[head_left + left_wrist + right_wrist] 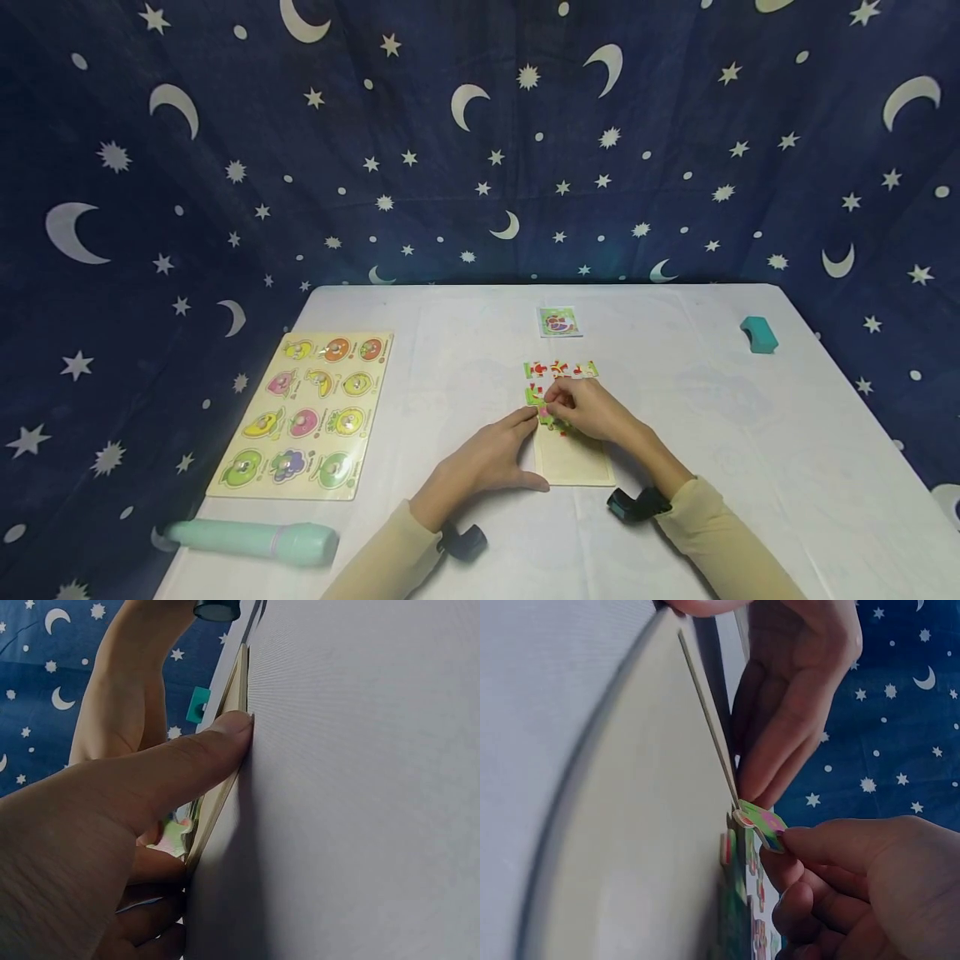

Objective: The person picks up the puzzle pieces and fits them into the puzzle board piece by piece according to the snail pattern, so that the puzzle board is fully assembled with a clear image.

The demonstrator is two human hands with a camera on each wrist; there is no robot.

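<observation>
A pale wooden puzzle board [576,462] lies on the table between the hands. My right hand [588,408] pinches a green and pink puzzle piece [765,819] between thumb and index finger, at the board's left edge. Spread beside the board, my left hand [487,454] touches its left side with the fingers. Its thumb [232,726] lies along the near edge. Several puzzle pieces [561,369] in red, white and green lie just beyond and at the far end of the board, partly hidden by the right hand.
A small picture card [559,322] lies farther back. At left is a fruit puzzle board [300,417], with a mint-green cylinder [251,540] near it. A teal block [761,334] sits at the right rear of the white table [690,450]. A starry curtain [435,150] hangs behind.
</observation>
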